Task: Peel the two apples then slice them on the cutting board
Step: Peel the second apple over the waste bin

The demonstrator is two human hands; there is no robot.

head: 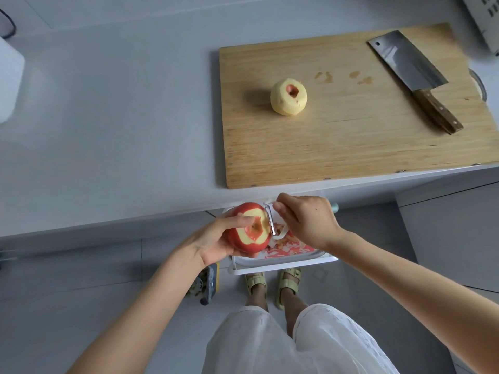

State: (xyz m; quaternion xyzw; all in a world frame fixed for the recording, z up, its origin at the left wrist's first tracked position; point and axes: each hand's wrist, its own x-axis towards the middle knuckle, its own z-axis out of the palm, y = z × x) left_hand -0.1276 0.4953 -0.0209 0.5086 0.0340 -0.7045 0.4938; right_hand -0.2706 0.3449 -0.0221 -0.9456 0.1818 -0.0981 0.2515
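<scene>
The grey counter (108,130) carries the board (351,147) at its near edge, and below that edge stands a white bin (283,263) with peels (291,248) in it. A cleaver (405,63) lies untouched on the board's far right. The left hand (213,244) is curled around the red apple (243,244), cupping it from beneath and holding it over the bin, just off the counter edge. The right hand (305,220) is closed on the peeler (270,220), whose blade lies against the apple's right side. The peeled apple (286,102) rests on the board's left half, well apart from the cleaver. So one apple looks done, bar a little skin at its stem hollow. The second has only a ring bared around the top, with most of its skin left. Slicing has not begun, by the look of it: both apples are whole
</scene>
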